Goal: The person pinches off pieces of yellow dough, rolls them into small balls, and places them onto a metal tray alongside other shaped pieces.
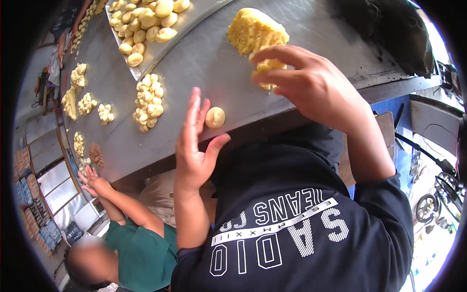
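Observation:
My left hand (195,142) is held flat and open, fingers together, just left of a small round yellow dough ball (215,117) that lies on the steel table (214,63). It holds nothing. My right hand (311,83) reaches over the table and its fingers close on a piece of yellow dough (266,68) at the near side of a large crumbly dough lump (255,30).
A metal tray (194,19) with several shaped dough balls stands at the back. A heap of small dough pieces (149,101) and smaller heaps (86,103) lie to the left. Another person in a green top works with both hands (93,181) at the table's left end.

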Tool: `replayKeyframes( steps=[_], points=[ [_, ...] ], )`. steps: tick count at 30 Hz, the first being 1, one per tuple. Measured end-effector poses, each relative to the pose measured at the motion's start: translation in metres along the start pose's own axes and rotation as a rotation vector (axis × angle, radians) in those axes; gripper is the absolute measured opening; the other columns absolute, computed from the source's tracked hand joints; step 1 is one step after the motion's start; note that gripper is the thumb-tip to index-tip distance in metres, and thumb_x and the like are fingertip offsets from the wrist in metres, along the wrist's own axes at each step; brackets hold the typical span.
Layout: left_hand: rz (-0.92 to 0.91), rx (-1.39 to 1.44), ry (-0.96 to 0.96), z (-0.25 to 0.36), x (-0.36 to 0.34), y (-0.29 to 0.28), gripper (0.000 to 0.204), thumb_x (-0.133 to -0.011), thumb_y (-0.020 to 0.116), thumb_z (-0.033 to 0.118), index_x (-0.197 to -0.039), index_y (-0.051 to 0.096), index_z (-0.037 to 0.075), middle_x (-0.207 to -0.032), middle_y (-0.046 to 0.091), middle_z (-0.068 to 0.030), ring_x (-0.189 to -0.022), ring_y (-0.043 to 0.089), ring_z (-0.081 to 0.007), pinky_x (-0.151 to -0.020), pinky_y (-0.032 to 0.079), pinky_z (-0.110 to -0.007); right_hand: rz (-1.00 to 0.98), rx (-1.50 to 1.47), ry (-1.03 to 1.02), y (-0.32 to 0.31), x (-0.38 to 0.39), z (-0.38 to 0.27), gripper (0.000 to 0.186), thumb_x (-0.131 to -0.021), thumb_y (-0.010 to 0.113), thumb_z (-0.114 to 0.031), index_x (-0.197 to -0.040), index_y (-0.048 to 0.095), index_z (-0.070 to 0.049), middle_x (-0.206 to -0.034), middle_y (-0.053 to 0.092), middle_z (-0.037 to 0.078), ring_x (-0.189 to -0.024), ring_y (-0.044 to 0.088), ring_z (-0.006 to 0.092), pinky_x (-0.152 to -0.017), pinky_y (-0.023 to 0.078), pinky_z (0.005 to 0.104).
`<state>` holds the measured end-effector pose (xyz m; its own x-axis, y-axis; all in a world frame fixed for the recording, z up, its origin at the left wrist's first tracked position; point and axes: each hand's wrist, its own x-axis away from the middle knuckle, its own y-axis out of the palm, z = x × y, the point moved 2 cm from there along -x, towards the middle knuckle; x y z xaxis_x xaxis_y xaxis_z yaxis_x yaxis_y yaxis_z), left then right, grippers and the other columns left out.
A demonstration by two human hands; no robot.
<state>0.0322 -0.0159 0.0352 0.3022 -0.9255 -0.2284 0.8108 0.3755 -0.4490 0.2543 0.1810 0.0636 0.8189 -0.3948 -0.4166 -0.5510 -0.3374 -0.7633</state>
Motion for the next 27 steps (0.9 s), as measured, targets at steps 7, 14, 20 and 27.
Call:
replayKeyframes(
  steps=[7, 14, 20, 27],
  points=[
    [-0.162, -0.521, 0.247, -0.003, -0.021, -0.011, 0.023, -0.096, 0.088, 0.003, -0.114, 0.075, 0.003, -0.134, 0.071, -0.0111, -0.112, 0.076, -0.0281, -0.097, 0.064, -0.042, 0.062, 0.197, 0.135, 0.021, 0.012, 0.003, 0.037, -0.088, 0.088, -0.014, -0.125, 0.083, -0.014, -0.128, 0.074, 0.004, -0.123, 0.07, 0.0289, -0.102, 0.062, 0.0433],
    [-0.333, -0.129, -0.298, -0.003, -0.059, -0.025, 0.016, -0.11, 0.078, 0.013, -0.116, 0.065, 0.006, -0.115, 0.072, -0.0059, -0.092, 0.068, -0.0144, -0.083, 0.056, -0.033, 0.129, 0.136, 0.127, 0.02, 0.022, 0.018, 0.035, -0.088, 0.089, -0.015, -0.123, 0.085, -0.015, -0.128, 0.075, 0.003, -0.124, 0.07, 0.0311, -0.103, 0.062, 0.0442],
    [-0.161, -0.87, 0.226, 0.006, -0.067, 0.012, 0.009, -0.112, 0.069, 0.012, -0.111, 0.071, 0.004, -0.088, 0.074, -0.0139, -0.082, 0.074, -0.0368, -0.079, 0.061, -0.045, 0.18, 0.143, 0.056, 0.019, 0.023, 0.011, 0.036, -0.087, 0.09, -0.016, -0.123, 0.084, -0.013, -0.125, 0.076, 0.006, -0.119, 0.071, 0.0332, -0.102, 0.061, 0.0467],
    [-0.251, 0.237, -0.226, -0.017, -0.022, -0.038, 0.029, -0.105, 0.084, 0.004, -0.121, 0.06, 0.005, -0.141, 0.078, -0.0195, -0.121, 0.076, -0.0152, -0.098, 0.063, -0.034, 0.123, 0.063, 0.155, 0.015, 0.014, 0.007, 0.03, -0.092, 0.088, -0.013, -0.121, 0.085, -0.011, -0.124, 0.077, 0.009, -0.121, 0.07, 0.0359, -0.104, 0.06, 0.0481]
  ],
)
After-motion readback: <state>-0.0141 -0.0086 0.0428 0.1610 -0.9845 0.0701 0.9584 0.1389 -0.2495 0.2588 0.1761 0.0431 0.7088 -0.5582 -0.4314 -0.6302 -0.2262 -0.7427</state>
